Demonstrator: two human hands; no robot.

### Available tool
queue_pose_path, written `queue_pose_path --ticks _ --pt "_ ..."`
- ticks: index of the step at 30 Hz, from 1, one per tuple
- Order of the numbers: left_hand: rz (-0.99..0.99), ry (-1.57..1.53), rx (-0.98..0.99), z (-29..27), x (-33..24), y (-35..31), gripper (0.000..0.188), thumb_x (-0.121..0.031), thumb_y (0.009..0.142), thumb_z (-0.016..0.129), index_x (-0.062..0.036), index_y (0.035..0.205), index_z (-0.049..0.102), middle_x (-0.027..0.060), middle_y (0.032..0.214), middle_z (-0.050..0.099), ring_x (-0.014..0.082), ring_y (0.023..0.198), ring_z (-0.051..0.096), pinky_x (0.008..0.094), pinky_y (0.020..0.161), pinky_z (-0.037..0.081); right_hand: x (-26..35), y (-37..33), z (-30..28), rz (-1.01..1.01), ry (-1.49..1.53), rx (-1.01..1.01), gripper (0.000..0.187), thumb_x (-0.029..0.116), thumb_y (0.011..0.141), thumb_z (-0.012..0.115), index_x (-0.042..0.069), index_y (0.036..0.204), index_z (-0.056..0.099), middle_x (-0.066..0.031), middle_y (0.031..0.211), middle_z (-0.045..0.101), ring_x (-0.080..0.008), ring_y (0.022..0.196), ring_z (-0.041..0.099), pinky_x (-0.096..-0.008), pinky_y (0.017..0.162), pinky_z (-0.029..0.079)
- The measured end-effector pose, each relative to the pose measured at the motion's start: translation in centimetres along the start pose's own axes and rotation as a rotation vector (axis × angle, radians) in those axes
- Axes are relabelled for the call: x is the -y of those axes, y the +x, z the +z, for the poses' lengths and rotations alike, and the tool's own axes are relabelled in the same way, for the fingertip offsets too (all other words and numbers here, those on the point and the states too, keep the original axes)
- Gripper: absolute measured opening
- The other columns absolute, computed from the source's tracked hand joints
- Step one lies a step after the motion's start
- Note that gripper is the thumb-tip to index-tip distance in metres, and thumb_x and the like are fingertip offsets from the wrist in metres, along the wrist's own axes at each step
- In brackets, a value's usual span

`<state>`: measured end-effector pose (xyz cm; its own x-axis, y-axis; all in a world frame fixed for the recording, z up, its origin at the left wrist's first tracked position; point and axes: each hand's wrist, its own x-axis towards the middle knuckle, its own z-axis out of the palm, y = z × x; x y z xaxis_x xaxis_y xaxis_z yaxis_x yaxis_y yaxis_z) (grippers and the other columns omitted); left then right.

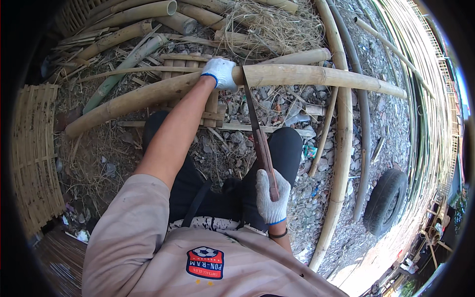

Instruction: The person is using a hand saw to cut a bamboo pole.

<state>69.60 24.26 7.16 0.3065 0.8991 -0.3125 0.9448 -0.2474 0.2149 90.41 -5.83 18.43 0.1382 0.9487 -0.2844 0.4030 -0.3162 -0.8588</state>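
A thick bamboo pole (292,75) lies crosswise in front of me, over a low slatted wooden stand (211,106). My left hand (219,74), in a white knitted glove with a blue cuff, is closed over the pole left of its middle. Just right of that hand, a long, narrow dark blade with a wooden handle (263,151) meets the pole. My right hand (272,197), gloved alike, grips the handle's lower end near my right knee. Whether the blade has teeth, I cannot tell.
More bamboo poles (133,14) and dry fibres (267,29) lie at the back. A long pole (341,163) runs along my right, with a tyre (386,203) beyond it. Rubble (237,148) covers the ground. A woven bamboo panel (37,153) stands at left.
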Motion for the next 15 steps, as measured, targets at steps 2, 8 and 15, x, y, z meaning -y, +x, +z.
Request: queue_pose_path --ticks 2,8,15 --pt "0.033 0.002 -0.025 0.3 -0.3 -0.1 0.067 -0.049 0.058 0.085 -0.0074 0.109 0.071 0.022 0.114 0.072 0.0379 0.108 0.068 0.0447 0.099 0.054 -0.3 2.7 1.8 -0.031 0.105 -0.031 0.03 0.027 0.101 0.066 -0.002 0.092 0.068 -0.0047 0.064 0.056 -0.0083 0.062 0.05 -0.0297 0.057 0.045" --pt "0.025 0.023 -0.062 1.9 -1.7 2.3 0.068 -0.048 0.058 0.086 -0.009 0.112 0.071 0.0217 0.111 0.072 0.037 0.108 0.069 0.0458 0.099 0.054 -0.7 19.6 7.0 -0.236 0.07 -0.064 0.04 0.031 0.102 0.063 -0.004 0.082 0.063 -0.0141 0.065 0.059 -0.02 0.056 0.048 -0.0364 0.057 0.044" --pt "0.011 -0.012 0.029 -0.3 0.1 0.7 0.063 -0.047 0.059 0.084 -0.0099 0.108 0.072 0.0177 0.117 0.072 0.0347 0.11 0.068 0.0442 0.099 0.054 -1.2 1.7 1.4 -0.008 0.031 -0.04 0.021 0.018 0.098 0.069 -0.002 0.101 0.071 -0.0082 0.072 0.066 -0.01 0.063 0.053 -0.0316 0.062 0.049"
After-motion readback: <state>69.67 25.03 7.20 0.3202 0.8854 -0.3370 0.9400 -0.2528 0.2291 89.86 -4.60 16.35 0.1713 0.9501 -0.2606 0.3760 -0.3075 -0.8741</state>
